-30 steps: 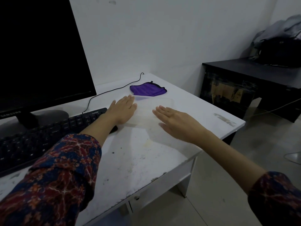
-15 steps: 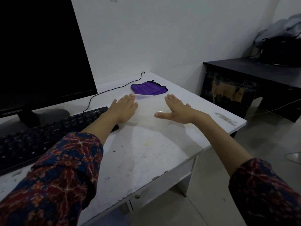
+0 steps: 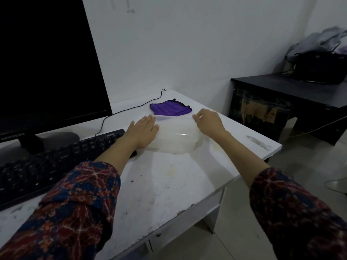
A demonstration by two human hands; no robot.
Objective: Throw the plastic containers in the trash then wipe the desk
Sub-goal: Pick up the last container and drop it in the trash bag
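A clear plastic container with a lid sits on the stained white desk, right of the keyboard. My left hand lies with straight fingers flat against the container's left side. My right hand is at its right far corner, fingers curled over the rim. A purple cloth lies just behind the container, partly under its far edge. Whether more than one container is stacked here cannot be told.
A black keyboard and a dark monitor fill the desk's left side, with a thin black cable running behind. A low black table carrying a dark bag stands to the right. No trash bin is in view.
My right hand moved from above the container's front to its far right corner and curled onto the rim. My left hand stayed against the left side.
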